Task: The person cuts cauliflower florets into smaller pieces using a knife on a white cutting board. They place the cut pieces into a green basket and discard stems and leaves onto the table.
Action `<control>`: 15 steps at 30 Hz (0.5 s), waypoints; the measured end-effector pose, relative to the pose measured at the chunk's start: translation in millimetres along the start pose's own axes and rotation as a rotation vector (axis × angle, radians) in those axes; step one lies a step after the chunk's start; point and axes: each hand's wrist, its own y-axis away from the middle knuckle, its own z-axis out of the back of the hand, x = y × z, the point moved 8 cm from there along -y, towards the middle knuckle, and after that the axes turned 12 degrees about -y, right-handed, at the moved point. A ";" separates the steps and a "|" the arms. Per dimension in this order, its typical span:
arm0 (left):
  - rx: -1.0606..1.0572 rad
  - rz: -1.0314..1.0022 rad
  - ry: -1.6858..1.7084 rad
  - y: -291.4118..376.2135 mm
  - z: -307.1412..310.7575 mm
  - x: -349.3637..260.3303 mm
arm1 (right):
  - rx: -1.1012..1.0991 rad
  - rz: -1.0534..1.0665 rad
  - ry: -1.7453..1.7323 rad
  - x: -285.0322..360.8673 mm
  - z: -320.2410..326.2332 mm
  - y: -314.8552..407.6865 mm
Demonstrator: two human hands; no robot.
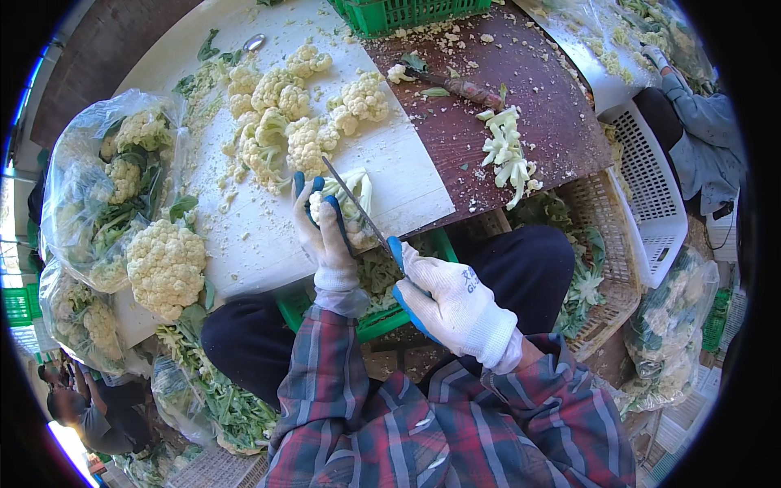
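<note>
My left hand (326, 226), in a white knit glove with blue-coated fingertips, holds a cut piece of cauliflower (356, 190) at the table's near edge. Its pale stem side faces away from my palm. In a matching glove, my right hand (454, 299) grips a narrow knife (360, 207). The blade slants up and left, crossing over the cauliflower piece; whether it touches cannot be told. Just beyond lie several cut cauliflower florets (274, 116) on the white board (403, 183). A whole cauliflower head (166, 268) sits to my left.
Plastic bags of cauliflower (110, 183) stand at left. A second knife with a wrapped handle (470, 91) and stem trimmings (507, 149) lie on the brown tabletop (549, 122). Below the edge is a green crate (369, 332); another green crate (403, 15) stands behind. A co-worker's sleeve (701, 116) shows at right.
</note>
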 end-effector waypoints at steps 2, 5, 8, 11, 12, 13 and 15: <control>0.008 0.008 0.008 1.8 -0.4 -0.1 | -0.011 0.023 0.067 -3.0 -2.0 -7.8; 0.017 0.022 0.024 2.7 -6.2 0.0 | -0.035 0.004 0.140 -28.1 -8.3 -33.1; -0.004 0.053 0.029 0.9 -6.2 0.5 | -0.021 -0.109 0.125 -45.5 -11.1 -46.3; -0.032 0.081 0.011 2.1 0.5 10.0 | -0.103 -0.212 -0.142 -64.1 -9.3 -35.5; -0.043 0.086 0.005 0.9 2.1 13.9 | -0.136 -0.295 -0.187 -71.9 -7.0 -29.7; -0.042 0.065 -0.023 0.0 -1.7 8.2 | -0.184 -0.307 -0.242 -82.8 -1.7 -23.4; -0.007 0.084 -0.073 -1.6 -6.6 -0.8 | -0.380 -0.234 -0.247 -102.6 17.0 -12.6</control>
